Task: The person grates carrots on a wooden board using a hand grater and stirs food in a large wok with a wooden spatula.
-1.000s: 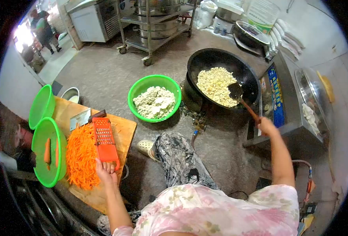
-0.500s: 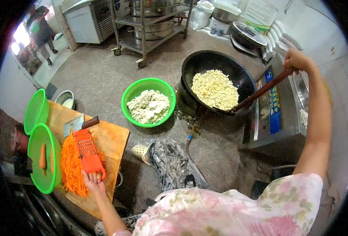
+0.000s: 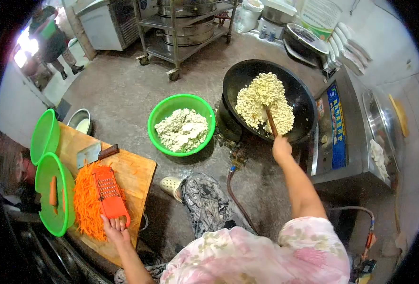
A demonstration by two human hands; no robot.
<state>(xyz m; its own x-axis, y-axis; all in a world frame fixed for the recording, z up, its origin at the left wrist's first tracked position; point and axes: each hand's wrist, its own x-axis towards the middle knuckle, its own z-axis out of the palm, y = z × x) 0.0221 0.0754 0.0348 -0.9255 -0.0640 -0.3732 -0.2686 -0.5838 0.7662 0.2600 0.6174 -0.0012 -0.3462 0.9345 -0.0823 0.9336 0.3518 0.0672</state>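
Observation:
My right hand (image 3: 282, 149) is closed around the wooden handle of a spatula (image 3: 271, 124), whose blade is buried in small pale cubed pieces (image 3: 285, 111). These are heaped in a large black wok (image 3: 305, 102). On the left, my left hand (image 3: 116, 228) grips the lower end of an orange grater (image 3: 113, 201). The grater lies over a pile of shredded carrot (image 3: 85, 208) on a wooden cutting board (image 3: 141, 165). Behind the pile rests a cleaver (image 3: 89, 154) with a brown handle.
A green basin (image 3: 152, 130) of white crumbly food stands on the floor between board and wok. Another green basin (image 3: 67, 222) holds whole carrots. A steel rack (image 3: 176, 52) with pots stands behind. Right of the wok is a metal cabinet (image 3: 346, 165). A person (image 3: 53, 42) stands far left.
My right hand has swung forward and left, bringing the spatula upright into the wok and heaping the pale pieces toward the far side. My left hand stays on the grater.

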